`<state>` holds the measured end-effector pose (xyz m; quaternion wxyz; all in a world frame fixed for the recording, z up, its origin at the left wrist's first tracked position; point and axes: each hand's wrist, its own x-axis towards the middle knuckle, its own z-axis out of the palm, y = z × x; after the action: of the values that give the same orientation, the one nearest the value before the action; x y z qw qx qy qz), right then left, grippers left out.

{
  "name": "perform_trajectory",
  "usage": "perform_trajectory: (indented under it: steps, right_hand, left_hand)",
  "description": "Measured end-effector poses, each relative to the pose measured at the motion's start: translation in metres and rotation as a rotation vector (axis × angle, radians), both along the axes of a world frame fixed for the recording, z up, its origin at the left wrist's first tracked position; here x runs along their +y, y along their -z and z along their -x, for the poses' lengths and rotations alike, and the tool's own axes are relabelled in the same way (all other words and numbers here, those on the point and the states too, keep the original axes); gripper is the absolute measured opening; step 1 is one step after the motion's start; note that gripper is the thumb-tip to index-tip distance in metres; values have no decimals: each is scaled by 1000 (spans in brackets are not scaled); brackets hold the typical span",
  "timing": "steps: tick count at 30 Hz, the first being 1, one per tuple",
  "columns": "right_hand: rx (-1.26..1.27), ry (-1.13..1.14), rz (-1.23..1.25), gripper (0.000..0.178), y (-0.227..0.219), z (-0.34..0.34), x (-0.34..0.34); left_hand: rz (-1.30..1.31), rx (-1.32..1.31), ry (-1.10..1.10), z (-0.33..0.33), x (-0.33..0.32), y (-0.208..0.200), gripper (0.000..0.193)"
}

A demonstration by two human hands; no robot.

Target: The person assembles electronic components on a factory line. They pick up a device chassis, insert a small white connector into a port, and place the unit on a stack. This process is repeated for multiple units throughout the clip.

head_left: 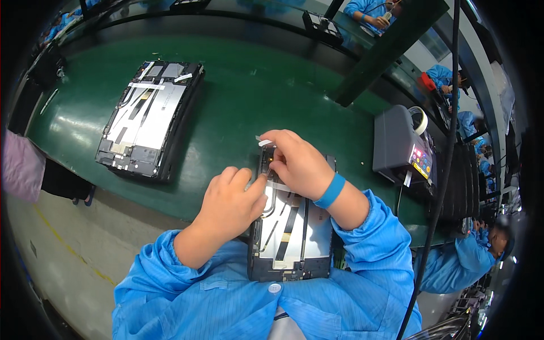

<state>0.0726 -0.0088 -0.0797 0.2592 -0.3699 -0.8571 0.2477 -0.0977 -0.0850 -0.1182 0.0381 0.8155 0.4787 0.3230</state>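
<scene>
Close against my body lies an opened flat device (314, 226) with a black frame, a silver inner panel, dark cables and pale tape strips. My right hand (303, 167), with a blue band on its wrist, bends over the far left part of the device. A short white tape strip (265, 143) sticks out at its index finger, and its fingers are pinched together. At the device's left edge my left hand (229, 198) has its fingers curled, thumb and index together by the right fingertips. Whatever they pinch is hidden.
Several similar devices (139, 122) lie stacked on the green table (238, 90) to the left. A grey tape dispenser (391, 141) with a white roll stands right. A dark green post (391, 51) rises behind it, and a black cable (443, 170) hangs in front. People in blue work beyond.
</scene>
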Motion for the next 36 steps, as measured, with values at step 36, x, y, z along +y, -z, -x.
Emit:
perform_trajectory:
  steps: [36]
  right_hand:
    - [-92, 332, 295, 43, -3, 6, -4]
  left_hand:
    - [39, -154, 115, 6, 16, 6, 44]
